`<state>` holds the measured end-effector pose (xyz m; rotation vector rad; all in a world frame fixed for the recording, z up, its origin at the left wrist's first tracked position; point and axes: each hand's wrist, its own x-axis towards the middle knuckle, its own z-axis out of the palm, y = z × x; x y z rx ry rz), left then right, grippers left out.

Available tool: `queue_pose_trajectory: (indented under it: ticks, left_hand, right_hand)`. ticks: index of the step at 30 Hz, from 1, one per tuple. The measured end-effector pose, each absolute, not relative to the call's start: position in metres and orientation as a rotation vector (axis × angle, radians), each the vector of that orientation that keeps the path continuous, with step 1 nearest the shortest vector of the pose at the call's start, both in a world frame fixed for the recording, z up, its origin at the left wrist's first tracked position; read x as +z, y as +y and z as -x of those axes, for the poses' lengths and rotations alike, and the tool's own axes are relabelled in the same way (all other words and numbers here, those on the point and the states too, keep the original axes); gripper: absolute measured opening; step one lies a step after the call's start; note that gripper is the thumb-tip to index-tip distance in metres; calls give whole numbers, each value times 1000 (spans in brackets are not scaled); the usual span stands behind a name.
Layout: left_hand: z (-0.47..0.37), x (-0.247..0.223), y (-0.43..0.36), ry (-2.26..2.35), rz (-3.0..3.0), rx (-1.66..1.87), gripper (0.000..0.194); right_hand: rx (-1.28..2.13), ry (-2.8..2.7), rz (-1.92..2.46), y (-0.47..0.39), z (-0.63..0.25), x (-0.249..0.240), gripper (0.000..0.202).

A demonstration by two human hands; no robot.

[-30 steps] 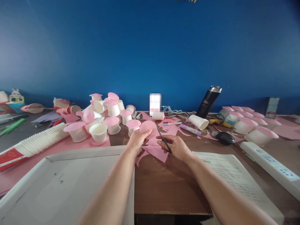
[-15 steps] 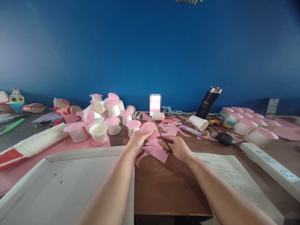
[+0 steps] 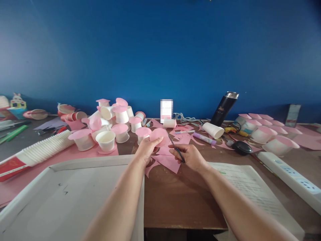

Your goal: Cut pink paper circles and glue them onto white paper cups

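Between thumb and fingers, my left hand (image 3: 148,149) pinches a round piece of pink paper (image 3: 158,135). My right hand (image 3: 189,155) is closed around the dark handles of a pair of scissors (image 3: 178,151). The blades point up and left, along the right edge of the pink round. Beneath both hands lie pink paper scraps (image 3: 168,162) on the brown table (image 3: 183,201). Left of my left hand stands a small paper cup topped with a pink disc (image 3: 143,134). Whether the blades touch the paper is too small to tell.
Several pink-topped cups (image 3: 120,130) crowd the left; more stand far right. A stack of paper cups (image 3: 47,147) lies behind a white tray (image 3: 75,197). On the right are a glue stick (image 3: 204,138), a tilted black flask (image 3: 224,108) and a power strip (image 3: 288,177).
The scissor blades look a little more upright and nearer the edge of the pink round. Both hands stay in nearly the same place; the whole view has shifted slightly.
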<state>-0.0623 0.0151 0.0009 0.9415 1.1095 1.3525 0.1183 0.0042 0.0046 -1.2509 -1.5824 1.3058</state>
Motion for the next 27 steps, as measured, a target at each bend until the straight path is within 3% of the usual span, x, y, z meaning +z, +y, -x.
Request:
queue_pose_trajectory:
  ticks: [27]
  left_hand:
    - [60, -1, 15, 1160, -989, 1347, 41]
  right_hand:
    - [1286, -1587, 1219, 2, -115, 6, 55]
